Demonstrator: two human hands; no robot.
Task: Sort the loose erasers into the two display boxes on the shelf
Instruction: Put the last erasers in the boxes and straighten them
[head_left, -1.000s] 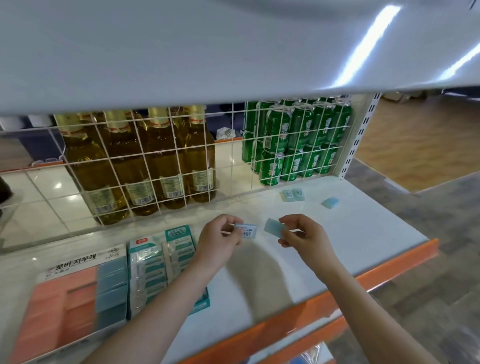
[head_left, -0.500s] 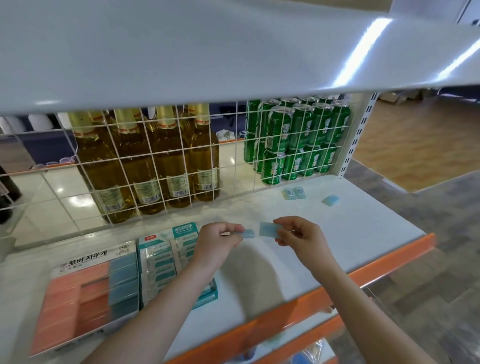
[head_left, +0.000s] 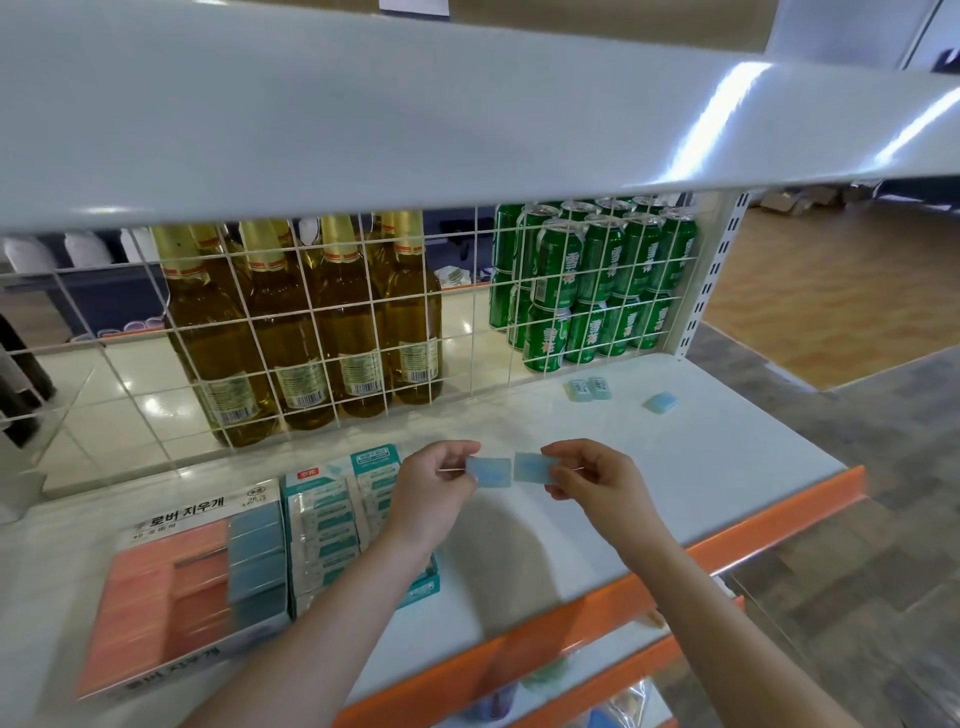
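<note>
Holding one small pale-blue rectangular eraser apiece, both hands are raised just above the white metal shelf (head_left: 701, 467). One wrapped pale-blue eraser (head_left: 488, 472) is pinched by the left hand (head_left: 431, 493), and a second pale-blue eraser (head_left: 535, 466) is pinched by the right hand (head_left: 597, 480), the two erasers almost touching edge to edge. Down left, a white cardboard display box of pink and blue erasers (head_left: 182, 582) is seen, with a teal display box of wrapped erasers (head_left: 332, 519) right beside it. Three more loose blue erasers are left near the back: a pair of wrapped ones (head_left: 588, 389) by the white wire grid (head_left: 457, 332), and a bare one (head_left: 660, 403) further right
</note>
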